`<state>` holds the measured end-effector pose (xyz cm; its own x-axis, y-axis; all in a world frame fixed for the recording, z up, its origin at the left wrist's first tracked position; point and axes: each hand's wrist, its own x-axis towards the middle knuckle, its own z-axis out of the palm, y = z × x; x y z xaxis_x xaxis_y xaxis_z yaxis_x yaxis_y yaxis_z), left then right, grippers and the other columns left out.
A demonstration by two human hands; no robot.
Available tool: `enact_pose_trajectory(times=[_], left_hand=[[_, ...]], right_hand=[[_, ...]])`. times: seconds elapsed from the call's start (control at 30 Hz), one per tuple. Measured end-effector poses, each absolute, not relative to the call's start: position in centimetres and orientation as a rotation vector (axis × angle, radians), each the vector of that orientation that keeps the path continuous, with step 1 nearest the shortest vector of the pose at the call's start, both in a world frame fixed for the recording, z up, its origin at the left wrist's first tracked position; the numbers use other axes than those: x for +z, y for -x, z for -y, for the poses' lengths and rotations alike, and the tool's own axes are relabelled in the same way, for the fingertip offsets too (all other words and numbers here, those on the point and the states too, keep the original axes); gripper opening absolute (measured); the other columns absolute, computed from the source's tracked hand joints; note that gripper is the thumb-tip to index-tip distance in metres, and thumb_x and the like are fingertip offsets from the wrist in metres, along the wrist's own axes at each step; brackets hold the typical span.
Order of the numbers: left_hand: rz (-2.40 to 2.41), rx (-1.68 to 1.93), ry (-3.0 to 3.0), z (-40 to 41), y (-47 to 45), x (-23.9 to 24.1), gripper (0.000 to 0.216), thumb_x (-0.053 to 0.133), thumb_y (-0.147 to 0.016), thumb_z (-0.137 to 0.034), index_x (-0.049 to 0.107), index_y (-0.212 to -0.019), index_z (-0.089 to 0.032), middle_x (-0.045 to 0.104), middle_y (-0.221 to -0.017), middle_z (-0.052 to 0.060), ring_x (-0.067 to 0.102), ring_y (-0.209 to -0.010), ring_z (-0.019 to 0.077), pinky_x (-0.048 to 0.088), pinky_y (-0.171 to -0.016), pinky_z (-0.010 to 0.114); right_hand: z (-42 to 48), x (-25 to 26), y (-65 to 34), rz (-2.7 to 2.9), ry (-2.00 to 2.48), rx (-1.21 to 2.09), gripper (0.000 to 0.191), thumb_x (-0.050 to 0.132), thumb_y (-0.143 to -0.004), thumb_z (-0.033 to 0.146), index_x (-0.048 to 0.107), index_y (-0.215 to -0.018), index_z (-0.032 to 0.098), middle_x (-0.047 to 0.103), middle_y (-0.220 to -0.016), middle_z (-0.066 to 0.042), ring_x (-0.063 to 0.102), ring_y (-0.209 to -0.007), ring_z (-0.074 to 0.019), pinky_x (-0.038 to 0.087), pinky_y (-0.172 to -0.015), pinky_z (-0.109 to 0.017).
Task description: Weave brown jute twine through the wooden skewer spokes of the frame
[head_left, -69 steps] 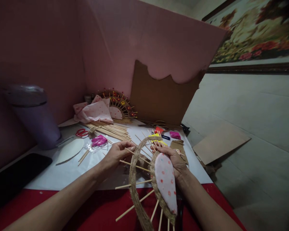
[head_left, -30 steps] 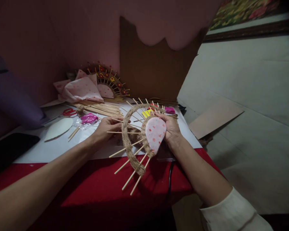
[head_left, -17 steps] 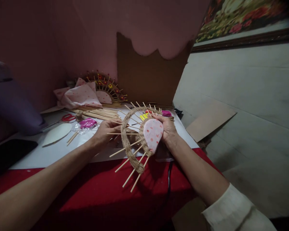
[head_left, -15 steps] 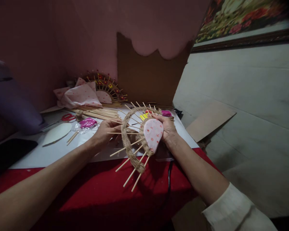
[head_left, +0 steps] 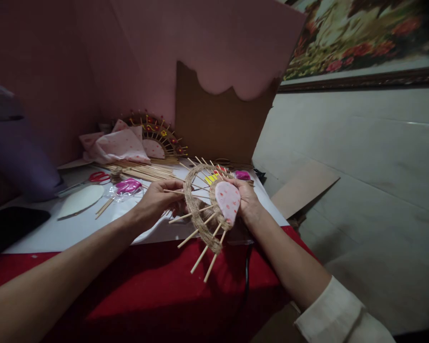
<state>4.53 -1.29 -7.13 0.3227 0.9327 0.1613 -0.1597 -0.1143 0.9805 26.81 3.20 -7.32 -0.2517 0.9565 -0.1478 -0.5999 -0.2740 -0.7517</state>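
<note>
A half-round fan of thin wooden sticks and woven twine [head_left: 196, 216] is held tilted above the table. Its centre is a pad of pale pink fabric with red spots [head_left: 228, 199]. My right hand [head_left: 249, 197] grips the fan at this pad, fingers behind and thumb along the top edge. On the other side, my left hand [head_left: 164, 196] is closed at the outer twine band, pinching near the stick ends; its lower fingers are partly hidden. A roll of brown twine [head_left: 208, 215] shows behind the fan, between the sticks.
Behind lie a bundle of sticks [head_left: 148, 170], spotted cloth [head_left: 116, 145] and a decorated fan [head_left: 164, 138]. At left are red-handled scissors [head_left: 99, 177], a magenta packet [head_left: 127, 186], a white cut-out [head_left: 81, 201] and a black phone-like slab [head_left: 17, 227]. A cardboard sheet [head_left: 218, 119] stands at the back.
The fan has turned a little, its lower stick ends shifting right, while both hands keep hold. The whole view has also shifted slightly.
</note>
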Motion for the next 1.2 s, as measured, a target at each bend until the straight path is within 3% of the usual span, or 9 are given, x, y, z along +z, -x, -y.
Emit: enact_pose_trajectory(times=[0.23, 0.63, 1.2], left_hand=[[-0.725, 1.076, -1.403, 2.0, -4.6, -6.6, 0.021, 0.066, -0.070, -0.030, 0.066, -0.078, -0.011, 0.065, -0.061, 0.004, 0.054, -0.044, 0.0096, 0.034, -0.036, 0.017], [-0.780, 1.067, -1.347, 2.9, -5.1, -5.6, 0.021, 0.067, -0.067, -0.026, 0.063, -0.082, -0.012, 0.066, -0.057, 0.005, 0.060, -0.048, 0.0146, 0.036, -0.039, 0.019], [-0.657, 1.033, -1.329, 3.0, -5.0, -6.3, 0.015, 0.064, -0.071, -0.023, 0.063, -0.083, -0.013, 0.065, -0.066, 0.004, 0.058, -0.049, 0.0119, 0.038, -0.037, 0.017]], right_hand=[[-3.0, -7.0, -27.0, 0.658, 0.794, 1.796, 0.010, 0.049, -0.074, 0.013, 0.057, -0.070, 0.012, 0.064, -0.051, -0.004, 0.062, -0.047, -0.0186, 0.054, -0.061, -0.035], [-2.2, -6.2, -26.5, 0.598, 0.950, 1.813, 0.022, 0.042, -0.078, 0.021, 0.059, -0.080, 0.008, 0.064, -0.052, -0.008, 0.065, -0.054, -0.0234, 0.054, -0.060, -0.040], [-2.8, -7.0, -27.0, 0.719, 0.873, 1.727, 0.015, 0.046, -0.075, 0.016, 0.060, -0.073, 0.012, 0.062, -0.048, -0.003, 0.065, -0.057, -0.0208, 0.054, -0.063, -0.036]])
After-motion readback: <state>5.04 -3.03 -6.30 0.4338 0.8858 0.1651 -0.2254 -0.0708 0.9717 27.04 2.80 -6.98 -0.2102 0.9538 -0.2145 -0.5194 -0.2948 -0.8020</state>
